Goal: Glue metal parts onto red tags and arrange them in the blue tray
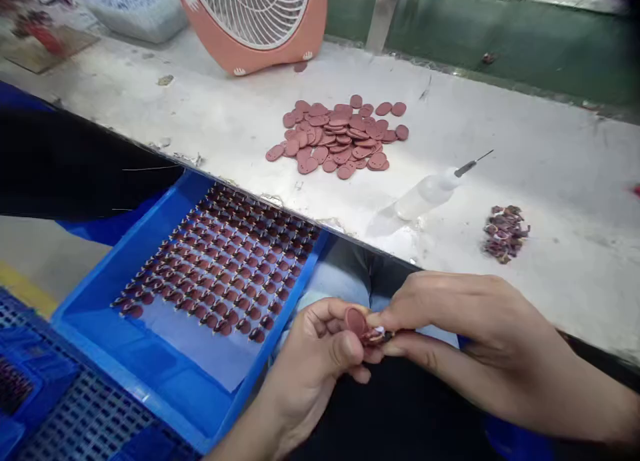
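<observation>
My left hand [315, 354] pinches a small reddish oval piece [357, 322] between thumb and fingers, low over my lap. My right hand [465, 321] meets it from the right, fingertips closed on a small dark part [380, 335] pressed against the oval piece. A heap of the same reddish oval pieces [337, 138] lies on the white worktable [575, 181] ahead. A little pile of small dark parts [505, 232] sits to the right on the table. Left of my hands a blue tray [120, 341] holds rows of assembled pieces [220, 258].
A clear squeeze bottle with a needle tip [430, 191] lies on the table between the two piles. An orange fan [255, 21] stands at the back. A blue perforated crate [65, 408] is at the lower left, and a bag of small items [135, 8] at the far left.
</observation>
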Demonstrator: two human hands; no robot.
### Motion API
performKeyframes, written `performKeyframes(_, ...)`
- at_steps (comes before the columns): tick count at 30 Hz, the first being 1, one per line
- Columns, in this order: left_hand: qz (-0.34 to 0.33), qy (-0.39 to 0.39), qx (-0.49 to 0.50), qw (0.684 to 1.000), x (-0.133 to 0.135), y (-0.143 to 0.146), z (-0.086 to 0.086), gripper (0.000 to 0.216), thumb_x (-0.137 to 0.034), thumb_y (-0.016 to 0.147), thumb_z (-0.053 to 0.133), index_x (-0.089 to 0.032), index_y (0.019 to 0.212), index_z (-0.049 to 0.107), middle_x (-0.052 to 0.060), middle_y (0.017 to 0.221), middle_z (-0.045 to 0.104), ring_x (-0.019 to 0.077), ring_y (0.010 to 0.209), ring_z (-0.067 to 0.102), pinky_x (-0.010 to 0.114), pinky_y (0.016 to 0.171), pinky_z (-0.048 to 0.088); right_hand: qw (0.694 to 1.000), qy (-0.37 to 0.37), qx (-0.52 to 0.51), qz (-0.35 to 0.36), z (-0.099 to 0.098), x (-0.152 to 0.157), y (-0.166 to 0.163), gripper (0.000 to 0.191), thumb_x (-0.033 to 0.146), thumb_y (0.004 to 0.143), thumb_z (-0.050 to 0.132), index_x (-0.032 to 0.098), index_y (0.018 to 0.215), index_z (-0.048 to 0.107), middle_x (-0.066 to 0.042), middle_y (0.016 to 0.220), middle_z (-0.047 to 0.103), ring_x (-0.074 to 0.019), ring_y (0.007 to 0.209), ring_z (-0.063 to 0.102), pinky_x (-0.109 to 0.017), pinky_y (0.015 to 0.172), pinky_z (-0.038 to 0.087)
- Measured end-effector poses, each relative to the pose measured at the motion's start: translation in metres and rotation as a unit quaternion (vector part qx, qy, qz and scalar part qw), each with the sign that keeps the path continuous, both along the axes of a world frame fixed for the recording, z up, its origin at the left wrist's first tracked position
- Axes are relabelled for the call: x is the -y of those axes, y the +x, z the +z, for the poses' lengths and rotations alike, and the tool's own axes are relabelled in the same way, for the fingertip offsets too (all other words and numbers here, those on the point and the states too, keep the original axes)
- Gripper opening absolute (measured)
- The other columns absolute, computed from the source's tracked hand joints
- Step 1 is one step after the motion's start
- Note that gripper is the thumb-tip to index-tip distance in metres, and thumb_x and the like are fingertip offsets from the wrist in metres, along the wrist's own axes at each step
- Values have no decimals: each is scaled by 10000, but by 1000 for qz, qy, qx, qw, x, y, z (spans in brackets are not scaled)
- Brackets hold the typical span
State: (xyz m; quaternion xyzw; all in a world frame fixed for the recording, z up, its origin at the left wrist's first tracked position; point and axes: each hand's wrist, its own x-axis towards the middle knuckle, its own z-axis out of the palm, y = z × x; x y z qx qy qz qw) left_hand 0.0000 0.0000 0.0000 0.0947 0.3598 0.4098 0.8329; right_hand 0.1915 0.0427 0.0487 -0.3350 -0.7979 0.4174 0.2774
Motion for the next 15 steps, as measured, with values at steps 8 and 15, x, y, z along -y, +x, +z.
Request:
performKeyframes(8,14,9,-10,1000,-4,1,7,352,-363,531,949,-170,735,738,-31,652,707,54,563,614,116,517,483,998,42,-19,33,0,2,1,149,69,949,612,108,1088,648,-25,936,716,-70,856,637,-134,848,490)
performKeyframes(15,12,21,54,998,8,-1,6,302,-110,561,927,-255,783,784,-27,643,764,98,496,665,126,445,475,994,100,-30,29,7,20,2,170,86,948,616,107,1111,662,-41,949,739,-90,840,683,-150,823,570)
